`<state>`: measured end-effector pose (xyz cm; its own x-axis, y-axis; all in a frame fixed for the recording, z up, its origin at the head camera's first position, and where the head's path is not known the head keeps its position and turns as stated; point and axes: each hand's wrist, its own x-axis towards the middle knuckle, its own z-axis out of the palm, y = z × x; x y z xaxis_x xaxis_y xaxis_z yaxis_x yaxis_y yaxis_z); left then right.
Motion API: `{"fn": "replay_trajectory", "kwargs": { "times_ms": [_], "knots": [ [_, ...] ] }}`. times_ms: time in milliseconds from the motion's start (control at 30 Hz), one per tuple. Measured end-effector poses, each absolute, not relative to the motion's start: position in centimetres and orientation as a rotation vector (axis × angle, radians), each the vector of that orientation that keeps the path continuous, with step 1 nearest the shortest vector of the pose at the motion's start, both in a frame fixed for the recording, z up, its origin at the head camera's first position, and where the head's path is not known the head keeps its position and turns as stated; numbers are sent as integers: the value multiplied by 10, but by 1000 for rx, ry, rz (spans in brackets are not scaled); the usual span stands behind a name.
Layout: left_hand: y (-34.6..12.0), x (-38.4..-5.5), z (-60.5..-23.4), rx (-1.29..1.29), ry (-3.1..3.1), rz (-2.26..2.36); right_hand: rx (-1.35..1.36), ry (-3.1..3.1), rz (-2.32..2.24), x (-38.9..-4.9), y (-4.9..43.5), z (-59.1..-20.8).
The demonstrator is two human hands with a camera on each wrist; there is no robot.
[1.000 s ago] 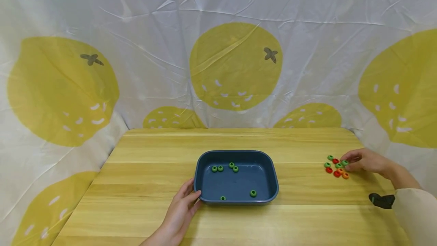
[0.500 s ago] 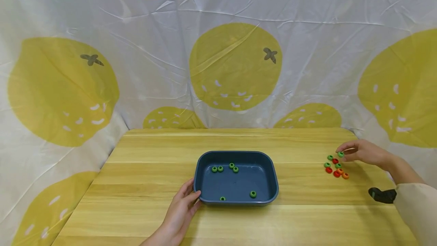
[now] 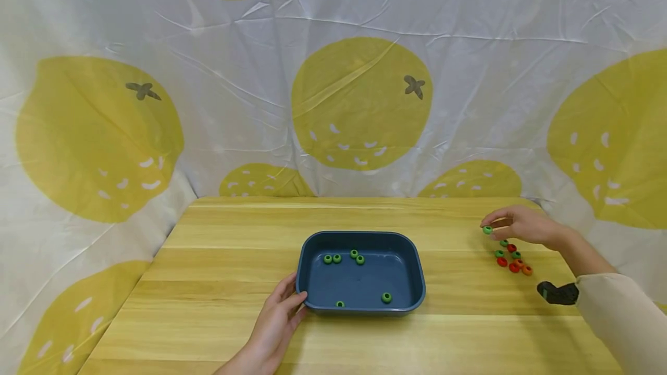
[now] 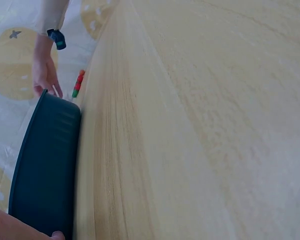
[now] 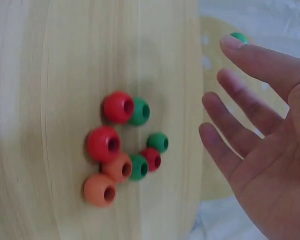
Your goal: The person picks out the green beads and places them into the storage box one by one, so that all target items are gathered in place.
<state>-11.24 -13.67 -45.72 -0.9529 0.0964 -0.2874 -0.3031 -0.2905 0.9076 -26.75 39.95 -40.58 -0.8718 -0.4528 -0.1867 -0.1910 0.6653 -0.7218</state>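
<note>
In the head view a dark blue plastic bin point(image 3: 359, 309) stands at the middle of the table with several green beads point(image 3: 386, 297) lying apart inside. My left hand point(image 3: 273, 320) holds its near left corner, thumb on the rim and fingers against the outer wall. My right hand point(image 3: 526, 225) is raised over the table at the right and pinches one green bead point(image 3: 487, 230) between thumb and fingertip. In the right wrist view that bead shows only partly behind the thumb, and the other fingers are spread. Below lies a cluster of red beads point(image 5: 103, 144), orange beads point(image 5: 100, 190) and green beads point(image 5: 157, 142).
The wooden table point(image 3: 234, 224) reaches back to a white curtain point(image 3: 469, 103) printed with yellow lemons. A black wrist device point(image 3: 557, 293) sits at the right sleeve. Bare wood lies between the bin and the loose beads.
My right hand has lifted a green bead off the cluster and carried it up and to the left. The left hand and the bin stay in place.
</note>
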Motion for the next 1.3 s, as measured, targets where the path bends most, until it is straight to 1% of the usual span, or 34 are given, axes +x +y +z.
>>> {"fn": "replay_trajectory", "kwargs": {
  "times_ms": [300, 533, 767, 1300],
  "knots": [
    [-137, -113, -458, -266, 1694, 2320, -595, 2506, -1047, -271, 362, -405],
    [-137, -113, -458, -272, 1693, 2320, -761, 2451, -1090, -273, 328, -404],
    [-138, -112, -459, -266, 1694, 2322, -865, 2400, -1119, -270, 299, -398],
    [-138, -114, -459, -231, 1693, 2338, -1041, 2397, -1062, -274, 254, -389]
  ]
}}
